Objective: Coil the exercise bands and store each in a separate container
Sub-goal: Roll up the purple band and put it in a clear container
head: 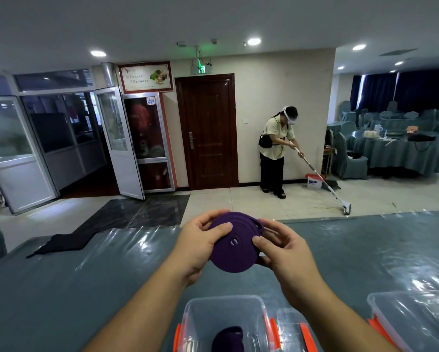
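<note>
here we pinched the purple coil (235, 243) with left hand (200, 243) and right hand (280, 247); best held tight above the table's near-edge container (203, 316).

Both hands, L (200, 243) & R (282, 252), grip coiled purple band (232, 246) above open container (224, 323).

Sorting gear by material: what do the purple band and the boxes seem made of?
Purple band, held coiled by both hands: looks like matte rubber or latex, flat strip, no shine. Near container: clear, glossy hard plastic with orange clips; the right container looks alike.
</note>
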